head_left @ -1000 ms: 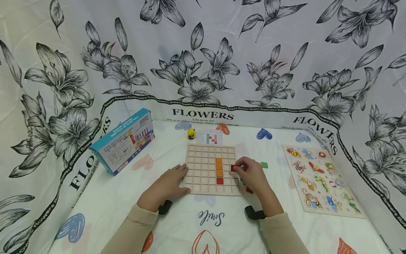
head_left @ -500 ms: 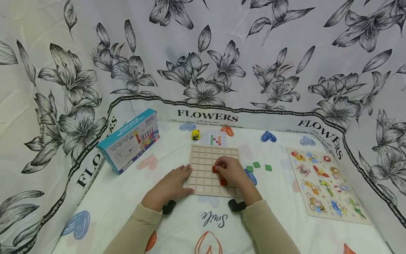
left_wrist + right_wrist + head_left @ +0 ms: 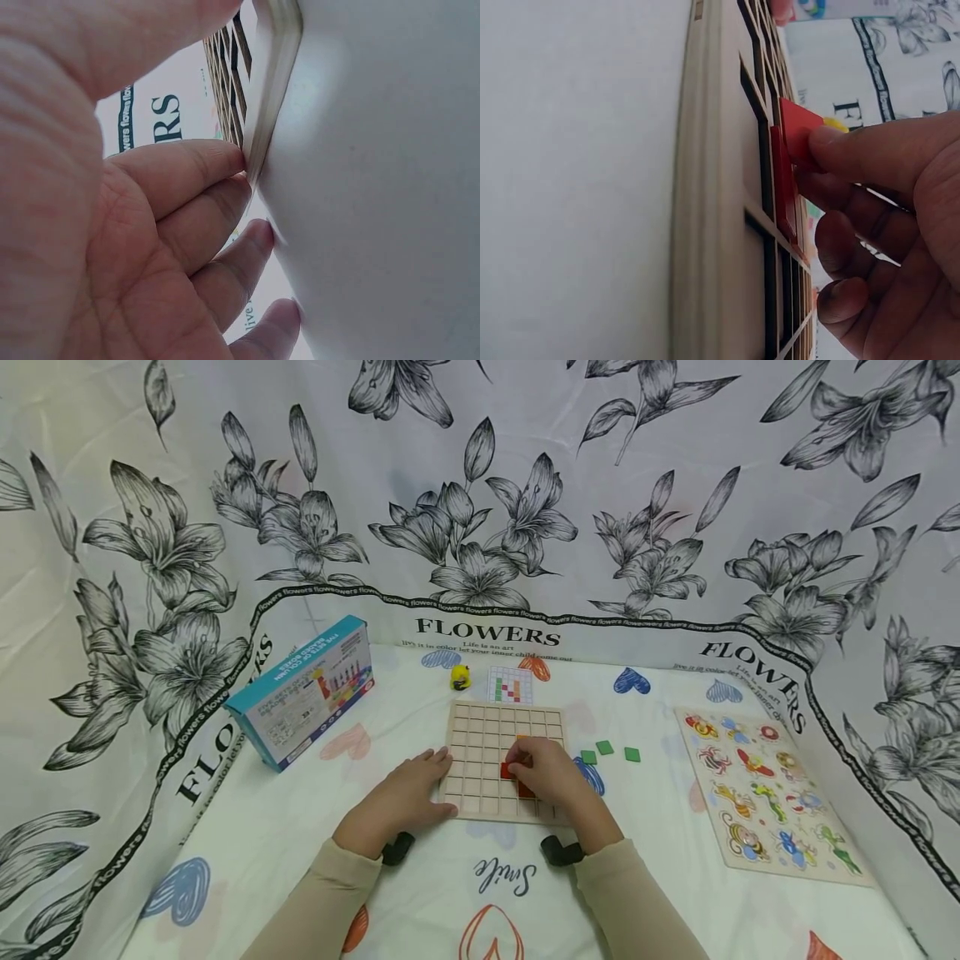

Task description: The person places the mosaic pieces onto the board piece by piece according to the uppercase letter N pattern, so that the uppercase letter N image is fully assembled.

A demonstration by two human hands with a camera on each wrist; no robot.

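A: What is the right hand [image 3: 550,772] doing?
B: It pinches a red tile [image 3: 799,127] between thumb and finger, over the grid board [image 3: 472,735]. The tile is tilted; I can't tell whether it touches the board.
A: Anything seated in the board?
B: A second red tile [image 3: 527,790] sits in a cell just beside the held one. A bit of orange [image 3: 521,737] shows past the hand.
A: And the left hand [image 3: 405,797]?
B: Fingers extended and slightly spread, it touches the board's left edge, gripping nothing.
A: What lies around the board?
B: Three green tiles [image 3: 604,747] just right of it, and an insect puzzle [image 3: 772,793] well to its right. Behind it, a pattern card [image 3: 510,685] and a yellow toy [image 3: 461,677]; left of it, a blue-topped box [image 3: 307,693].
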